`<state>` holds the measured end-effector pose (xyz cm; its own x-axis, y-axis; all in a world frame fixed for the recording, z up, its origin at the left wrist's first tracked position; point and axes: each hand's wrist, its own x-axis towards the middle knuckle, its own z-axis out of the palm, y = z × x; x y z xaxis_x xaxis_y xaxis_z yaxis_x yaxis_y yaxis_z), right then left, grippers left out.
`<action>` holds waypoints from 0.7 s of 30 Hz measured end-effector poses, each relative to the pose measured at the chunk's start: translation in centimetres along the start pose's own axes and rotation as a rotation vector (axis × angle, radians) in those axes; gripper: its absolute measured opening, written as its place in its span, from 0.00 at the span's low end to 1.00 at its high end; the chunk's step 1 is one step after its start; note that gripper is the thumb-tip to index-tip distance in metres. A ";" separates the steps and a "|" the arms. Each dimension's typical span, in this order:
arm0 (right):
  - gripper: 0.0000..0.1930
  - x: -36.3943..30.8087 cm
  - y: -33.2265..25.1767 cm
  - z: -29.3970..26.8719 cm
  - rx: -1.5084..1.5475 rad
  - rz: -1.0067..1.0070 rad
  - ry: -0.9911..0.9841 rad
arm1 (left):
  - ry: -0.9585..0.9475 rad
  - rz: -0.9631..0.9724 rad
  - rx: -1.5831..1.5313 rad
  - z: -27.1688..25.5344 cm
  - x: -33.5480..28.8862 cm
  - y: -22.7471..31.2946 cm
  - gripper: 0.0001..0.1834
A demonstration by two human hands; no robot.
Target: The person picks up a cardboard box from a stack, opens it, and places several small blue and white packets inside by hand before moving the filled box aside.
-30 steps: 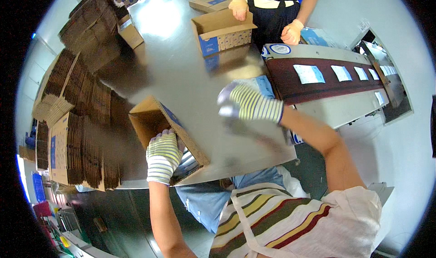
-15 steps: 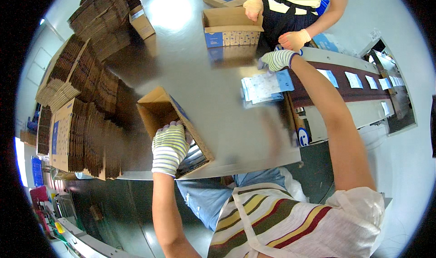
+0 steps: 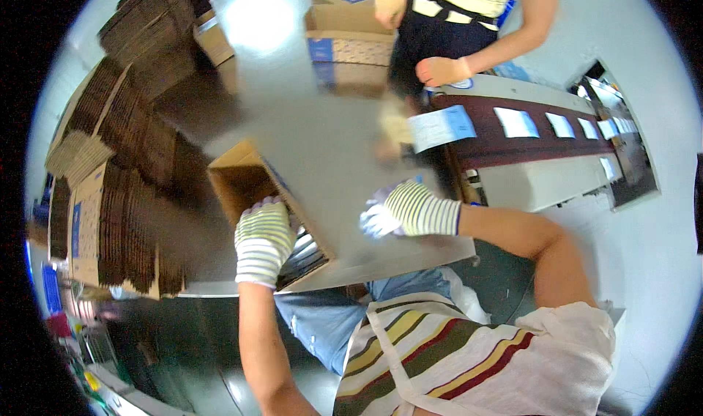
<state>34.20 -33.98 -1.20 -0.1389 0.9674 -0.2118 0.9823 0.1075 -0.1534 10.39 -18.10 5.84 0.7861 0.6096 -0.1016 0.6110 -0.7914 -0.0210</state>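
My left hand (image 3: 262,242), in a green-and-white striped glove, reaches into an open cardboard box (image 3: 311,222) at the table's near side. Its fingers curl down inside, their grip partly hidden. Beside it, flat packets (image 3: 306,251) stand on edge in the box. My right hand (image 3: 414,209), gloved alike, is closed over the table to the right of the box. Blue and white bits of packets (image 3: 377,222) show at its fingers, blurred and mostly covered by the hand. Another blue-and-white packet (image 3: 443,128) lies at the conveyor's end.
A conveyor (image 3: 542,149) carries several packets on the right. Stacks of flattened cartons (image 3: 121,225) crowd the left. Across the table (image 3: 329,152), a person's gloved hand (image 3: 443,71) rests near the conveyor, beside another open box (image 3: 351,48). A blurred tan shape (image 3: 395,130) borders the packet.
My right hand has come back from the conveyor's end toward the box, and the packet pile there has gone from its place. My left hand stays in the box. The view has shifted slightly.
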 end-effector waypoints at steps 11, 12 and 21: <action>0.20 -2.1 -1.2 2.8 1.077 -0.251 0.368 | -0.018 0.033 0.038 1.3 0.1 -0.7 0.24; 0.20 -2.1 -1.4 2.1 1.064 -0.245 0.398 | 0.026 0.042 0.034 2.2 0.3 -0.9 0.24; 0.17 -1.9 -4.2 -5.1 1.714 -0.473 0.746 | 0.015 0.041 0.031 2.0 0.6 -0.6 0.23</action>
<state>31.00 -35.11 4.80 0.2132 0.8691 0.4464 -0.3305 0.4941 -0.8041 10.31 -17.34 3.83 0.8122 0.5768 -0.0877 0.5750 -0.8168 -0.0475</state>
